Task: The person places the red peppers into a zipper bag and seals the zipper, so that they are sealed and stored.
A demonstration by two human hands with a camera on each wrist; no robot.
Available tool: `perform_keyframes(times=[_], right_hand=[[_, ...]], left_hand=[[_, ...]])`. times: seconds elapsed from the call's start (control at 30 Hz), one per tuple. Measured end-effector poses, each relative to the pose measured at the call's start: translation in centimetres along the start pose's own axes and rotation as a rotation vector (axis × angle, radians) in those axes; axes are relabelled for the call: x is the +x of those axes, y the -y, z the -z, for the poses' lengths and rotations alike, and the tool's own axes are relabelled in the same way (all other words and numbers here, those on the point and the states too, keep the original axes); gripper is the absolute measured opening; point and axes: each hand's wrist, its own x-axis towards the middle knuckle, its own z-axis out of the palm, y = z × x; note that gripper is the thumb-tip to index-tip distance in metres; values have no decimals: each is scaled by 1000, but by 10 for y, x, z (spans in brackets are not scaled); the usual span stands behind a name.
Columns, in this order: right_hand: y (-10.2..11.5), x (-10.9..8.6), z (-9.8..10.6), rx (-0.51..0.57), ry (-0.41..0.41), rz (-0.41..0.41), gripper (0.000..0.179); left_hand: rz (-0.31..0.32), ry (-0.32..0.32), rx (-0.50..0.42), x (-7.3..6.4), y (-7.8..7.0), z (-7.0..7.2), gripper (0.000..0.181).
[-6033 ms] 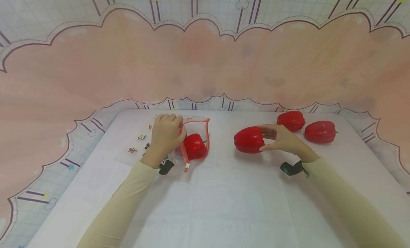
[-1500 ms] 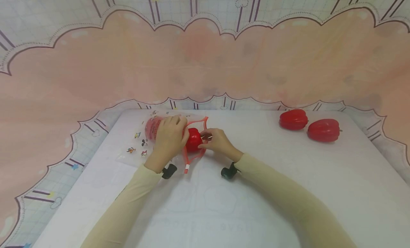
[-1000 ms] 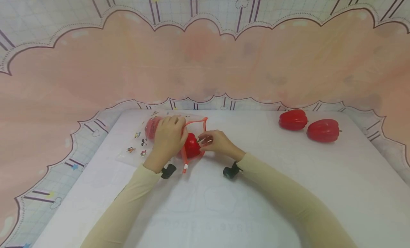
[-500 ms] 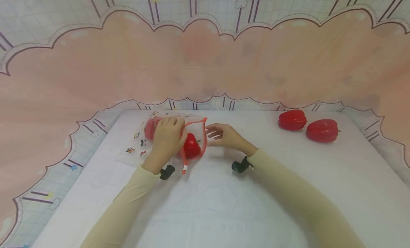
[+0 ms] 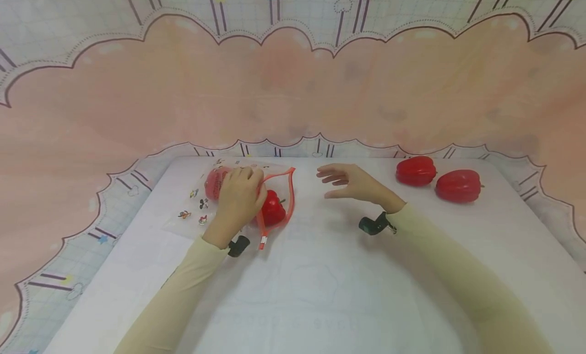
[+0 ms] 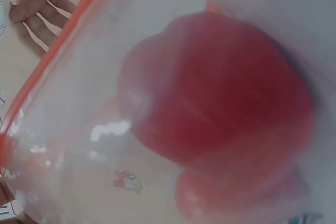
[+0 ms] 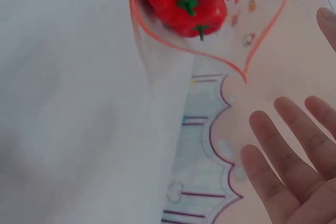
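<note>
Head view: my left hand (image 5: 241,199) gripped an orange-rimmed clear bag (image 5: 291,196); one red pepper (image 5: 273,209) lay inside its mouth, just beside those fingers, a second pepper (image 5: 213,183) deeper, on their other side; my right hand (image 5: 354,183) held nothing, its fingers between the bag and two loose peppers (image 5: 458,186); left wrist view: red blurred through the film, my right hand beyond the rim; right wrist view: my fingers were spread, apart from the bag, two green stems (image 7: 188,3) at its mouth.
</note>
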Motion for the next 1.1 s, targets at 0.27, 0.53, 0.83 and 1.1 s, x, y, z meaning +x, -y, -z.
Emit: perform_keyframes(times=[0.27, 0.53, 0.83, 1.1], right_hand=[[0, -24, 31, -99, -14, 12, 63], [-1, -46, 60, -173, -57, 25, 63], [-1, -73, 90, -248, -130, -67, 60], [-16, -98, 115, -282, -215, -191, 69]], left_hand=[[-6, 4, 1, 1, 0, 1, 14], [-2, 19, -3, 2, 1, 1, 16], [-5, 23, 0, 3, 1, 2, 17], [-10, 13, 4, 3, 1, 1, 15]])
